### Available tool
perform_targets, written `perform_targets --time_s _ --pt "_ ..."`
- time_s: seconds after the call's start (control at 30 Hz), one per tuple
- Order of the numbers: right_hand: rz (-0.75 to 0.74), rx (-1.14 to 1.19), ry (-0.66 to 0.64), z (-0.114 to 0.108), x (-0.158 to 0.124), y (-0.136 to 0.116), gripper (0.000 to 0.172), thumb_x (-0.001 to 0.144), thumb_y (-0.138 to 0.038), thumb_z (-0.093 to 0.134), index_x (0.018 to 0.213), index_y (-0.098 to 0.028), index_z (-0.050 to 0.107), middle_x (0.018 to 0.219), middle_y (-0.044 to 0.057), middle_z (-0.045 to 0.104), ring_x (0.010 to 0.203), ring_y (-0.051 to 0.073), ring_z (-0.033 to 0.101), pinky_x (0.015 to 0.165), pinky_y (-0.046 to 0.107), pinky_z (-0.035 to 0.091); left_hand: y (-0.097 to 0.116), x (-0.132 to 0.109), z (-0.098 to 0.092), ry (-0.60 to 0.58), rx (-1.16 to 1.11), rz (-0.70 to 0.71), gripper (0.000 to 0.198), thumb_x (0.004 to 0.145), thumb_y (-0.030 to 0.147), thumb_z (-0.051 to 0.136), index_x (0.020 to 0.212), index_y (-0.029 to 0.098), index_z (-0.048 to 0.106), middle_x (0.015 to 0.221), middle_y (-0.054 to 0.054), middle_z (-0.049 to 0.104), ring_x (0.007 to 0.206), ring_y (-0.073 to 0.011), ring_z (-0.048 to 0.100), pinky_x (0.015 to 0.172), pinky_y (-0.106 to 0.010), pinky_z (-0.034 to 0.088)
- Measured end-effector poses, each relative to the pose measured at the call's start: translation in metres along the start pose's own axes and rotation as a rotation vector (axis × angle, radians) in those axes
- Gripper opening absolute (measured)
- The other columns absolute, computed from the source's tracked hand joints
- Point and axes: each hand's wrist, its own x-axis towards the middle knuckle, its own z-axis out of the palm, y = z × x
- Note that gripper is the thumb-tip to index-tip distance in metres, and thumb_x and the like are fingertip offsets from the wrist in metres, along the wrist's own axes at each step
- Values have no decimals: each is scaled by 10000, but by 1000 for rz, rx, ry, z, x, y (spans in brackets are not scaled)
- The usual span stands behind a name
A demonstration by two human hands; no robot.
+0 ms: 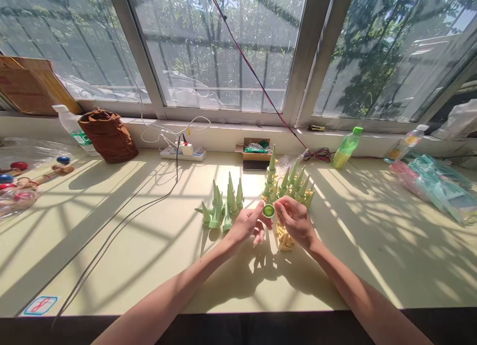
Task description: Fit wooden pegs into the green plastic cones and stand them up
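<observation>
A small round green plastic cap [269, 210] is held between both hands above the table. My left hand [248, 225] pinches it from the left with thumb and forefinger, the other fingers hanging loose. My right hand [296, 220] grips it from the right, fingers curled. To the left stands a cluster of pale green cone spikes [222, 206], and a second cluster of green spikes [288, 183] rises just behind the hands. Under my right hand lies a pile of small yellow pieces [283, 238].
A power strip [183, 152] with cables, a brown bag [108, 135] and a small cardboard box [256, 153] sit along the windowsill. A green bottle [346, 147] lies at the right, teal plastic parts in a bag [439, 186] farther right, and wooden toys [22, 178] at the left.
</observation>
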Motion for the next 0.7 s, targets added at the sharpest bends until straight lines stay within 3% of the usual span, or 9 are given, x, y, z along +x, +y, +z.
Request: perform_targets --time_s 0.3,0.47,0.7 --pt "25 33 -36 -1 -1 0 214 944 -391 574 851 -199 586 616 -33 532 503 102 495 472 223 403 7 -2 1 -44 -269 -29 401 832 541 643 829 140 621 793 -68 624 469 -83 465 384 -231 362" --pt "13 49 -19 1 0 3 190 934 -381 590 890 -197 600 649 -22 564 500 103 513 466 224 420 6 -1 -1 -73 -349 -58 385 843 530 635 905 151 605 800 -52 605 490 -88 488 377 -212 354" --pt "-31 -8 -48 -1 0 2 183 944 -361 572 879 -195 611 680 -4 593 513 106 533 479 224 433 5 -3 1 -56 -340 -71 432 832 587 627 870 159 585 742 -31 577 494 -81 453 390 -198 343"
